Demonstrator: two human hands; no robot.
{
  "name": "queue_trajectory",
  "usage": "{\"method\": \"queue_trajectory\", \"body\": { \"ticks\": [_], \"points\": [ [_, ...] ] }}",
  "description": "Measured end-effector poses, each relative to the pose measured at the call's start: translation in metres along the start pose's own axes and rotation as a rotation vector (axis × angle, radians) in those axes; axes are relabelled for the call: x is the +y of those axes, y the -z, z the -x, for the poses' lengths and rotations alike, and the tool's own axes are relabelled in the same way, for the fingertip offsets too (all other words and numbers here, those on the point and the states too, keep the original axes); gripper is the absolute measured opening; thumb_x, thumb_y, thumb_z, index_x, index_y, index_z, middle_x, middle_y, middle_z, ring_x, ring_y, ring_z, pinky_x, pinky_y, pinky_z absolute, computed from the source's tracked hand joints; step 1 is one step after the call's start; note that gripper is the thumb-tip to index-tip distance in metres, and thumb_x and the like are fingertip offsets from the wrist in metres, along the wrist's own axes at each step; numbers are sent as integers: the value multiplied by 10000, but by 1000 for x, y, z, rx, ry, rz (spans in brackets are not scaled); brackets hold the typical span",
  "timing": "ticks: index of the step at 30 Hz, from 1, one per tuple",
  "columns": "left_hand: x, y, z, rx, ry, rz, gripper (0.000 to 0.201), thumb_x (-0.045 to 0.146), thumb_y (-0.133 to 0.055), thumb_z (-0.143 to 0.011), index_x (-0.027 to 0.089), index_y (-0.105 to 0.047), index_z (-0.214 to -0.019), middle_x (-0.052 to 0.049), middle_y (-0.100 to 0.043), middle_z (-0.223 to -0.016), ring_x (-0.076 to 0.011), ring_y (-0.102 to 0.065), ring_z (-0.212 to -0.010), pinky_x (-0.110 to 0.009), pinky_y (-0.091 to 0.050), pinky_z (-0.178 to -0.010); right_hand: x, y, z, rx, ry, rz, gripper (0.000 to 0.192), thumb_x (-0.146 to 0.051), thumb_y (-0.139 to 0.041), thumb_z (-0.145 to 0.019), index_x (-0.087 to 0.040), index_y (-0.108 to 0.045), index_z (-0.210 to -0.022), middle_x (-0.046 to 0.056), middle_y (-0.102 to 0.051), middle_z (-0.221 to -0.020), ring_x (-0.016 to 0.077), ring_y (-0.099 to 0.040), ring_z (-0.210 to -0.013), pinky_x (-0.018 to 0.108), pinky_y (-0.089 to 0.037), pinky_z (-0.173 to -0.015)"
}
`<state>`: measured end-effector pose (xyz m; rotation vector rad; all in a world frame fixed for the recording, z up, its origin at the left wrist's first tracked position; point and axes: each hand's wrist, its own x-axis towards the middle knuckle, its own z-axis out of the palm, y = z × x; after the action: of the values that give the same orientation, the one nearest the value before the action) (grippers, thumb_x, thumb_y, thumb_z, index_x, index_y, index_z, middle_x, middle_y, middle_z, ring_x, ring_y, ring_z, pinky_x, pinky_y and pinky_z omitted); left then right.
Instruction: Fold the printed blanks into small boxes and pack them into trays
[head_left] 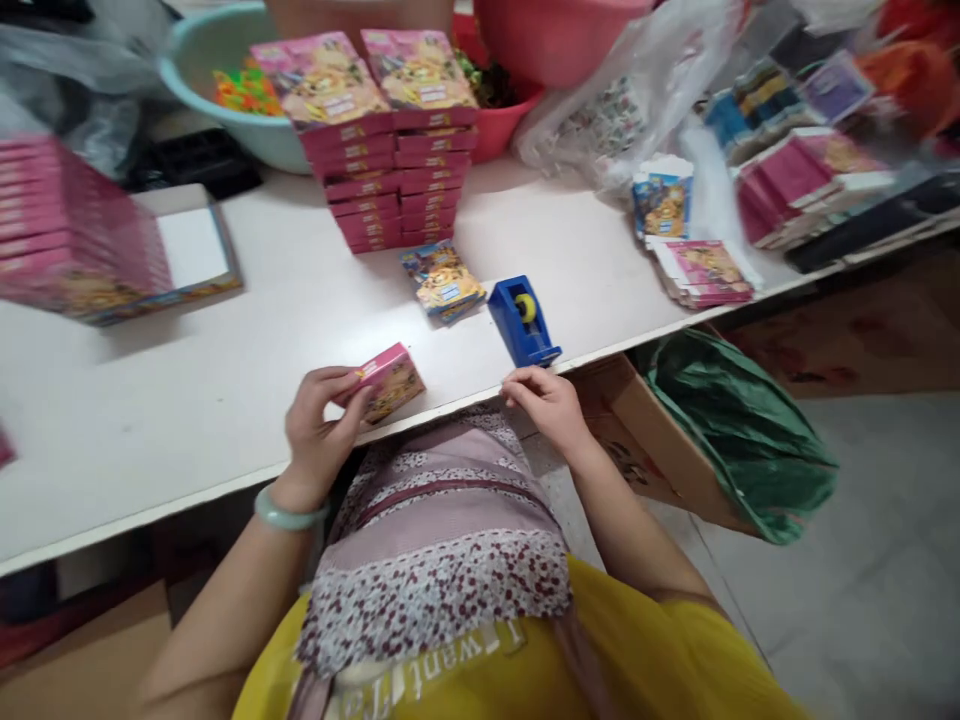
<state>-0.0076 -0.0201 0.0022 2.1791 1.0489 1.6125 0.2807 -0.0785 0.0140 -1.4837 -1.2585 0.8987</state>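
Observation:
My left hand (pixel 322 420) grips a small pink printed box (pixel 391 383) by its left end, at the table's front edge. My right hand (pixel 550 402) is closed in a pinch just off that edge; whatever lies between the fingertips is too small to make out. Right above it stands a blue tape dispenser (pixel 523 322) with a yellow-cored roll. A few flat blue printed cards or packets (pixel 444 278) lie left of the dispenser. Behind them rise two side-by-side stacks of pink boxes (pixel 397 170).
More pink boxes (pixel 82 230) stand in an open tray at the left. Flat cartons (pixel 705 272) lie at the right. A light-blue basin (pixel 225 115) and a red basin (pixel 495 120) line the back. A carton with a green liner (pixel 735 430) stands below the table's right.

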Motion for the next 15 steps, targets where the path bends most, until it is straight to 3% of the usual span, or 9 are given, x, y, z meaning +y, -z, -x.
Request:
{"method": "queue_trajectory", "body": {
  "ticks": [2,4,7,10,13,15],
  "points": [
    [3,0,-3,-27,-26,-44,248,135,-699,-819,224,-633,-1040,-24,-646,-919,-141,-626,-808,-244,-517,-600,-26,-32,-1,-193,-29,-216,190,-418,-694,-780,-234,-711,-827,-2,-680,-714,139,-601,-596,320,-569,-628],
    [6,3,-7,-93,-53,-116,327,158,-670,-841,225,-603,-1154,-34,-638,-916,-143,-608,-794,-248,-506,-623,-47,-64,-7,-330,-39,-343,215,-414,-718,-761,-247,-730,-896,-6,-704,-754,131,-621,-616,313,-582,-640],
    [8,11,-14,-273,-109,-241,495,201,-597,-894,247,-499,-1377,-52,-626,-946,-128,-572,-719,-234,-461,-577,-59,-99,-25,-404,-39,-365,340,-392,-702,-777,-251,-697,-1087,-23,-701,-759,121,-624,-606,302,-583,-646],
    [6,18,-18,-389,-157,-251,481,202,-535,-927,285,-501,-1400,-46,-621,-938,-116,-561,-688,-218,-437,-547,-51,-114,-43,-359,21,-151,501,-357,-674,-819,-235,-577,-1295,-41,-657,-677,130,-602,-553,292,-554,-614],
    [-2,21,-19,-318,-102,-113,365,186,-553,-914,260,-612,-1267,-47,-646,-933,-119,-600,-740,-222,-482,-596,-40,-113,-54,-288,158,225,615,-338,-717,-805,-224,-514,-1374,-26,-629,-644,183,-619,-612,334,-542,-670],
    [-9,20,-22,-213,54,-5,230,215,-605,-896,219,-676,-1114,-44,-672,-902,-124,-625,-757,-236,-517,-639,-37,-108,-57,-239,279,349,628,-345,-739,-788,-225,-525,-1365,29,-672,-775,229,-651,-764,383,-547,-763]
  ]
}}
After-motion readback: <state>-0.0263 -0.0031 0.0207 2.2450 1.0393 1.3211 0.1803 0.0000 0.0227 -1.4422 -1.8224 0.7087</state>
